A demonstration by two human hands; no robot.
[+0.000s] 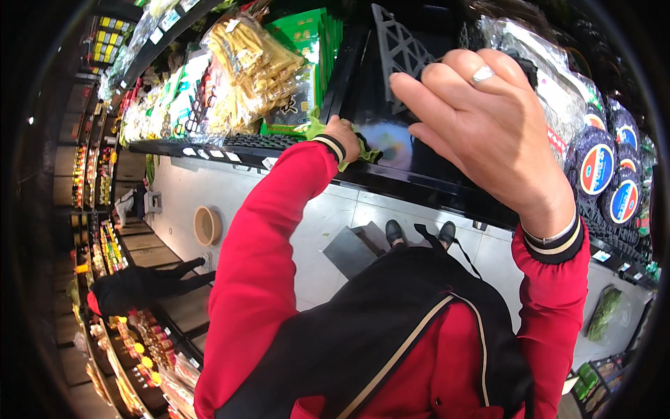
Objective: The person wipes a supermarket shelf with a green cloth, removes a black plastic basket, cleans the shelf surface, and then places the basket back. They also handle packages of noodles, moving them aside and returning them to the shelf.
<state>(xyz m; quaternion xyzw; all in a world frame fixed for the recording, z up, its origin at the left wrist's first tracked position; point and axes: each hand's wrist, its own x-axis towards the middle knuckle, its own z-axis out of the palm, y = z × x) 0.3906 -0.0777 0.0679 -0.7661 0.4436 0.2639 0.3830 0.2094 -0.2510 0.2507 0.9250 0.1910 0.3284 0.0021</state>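
My left hand (345, 135) presses a crumpled green cloth (370, 153) onto the front of a glossy black shelf (413, 170). Wet-looking reflections show on the shelf beside it. Higher and closer to the camera, my right hand (481, 115), with a ring on one finger, is curled around a dark plastic lattice panel (395, 50). The panel stands tilted up off the shelf; my fingertips and much of it are hidden behind the hand. Green food packets (301, 36) stand left of the cloth, beside bagged yellowish strips (251, 73).
Round dark packages (598, 168) with colourful labels are stacked at right. Below the shelf are a grey box (352, 251) near my feet and a beige tub (207, 226). A person in dark clothes (131, 290) bends by the left shelves. Bagged greens (604, 314) lie on the floor.
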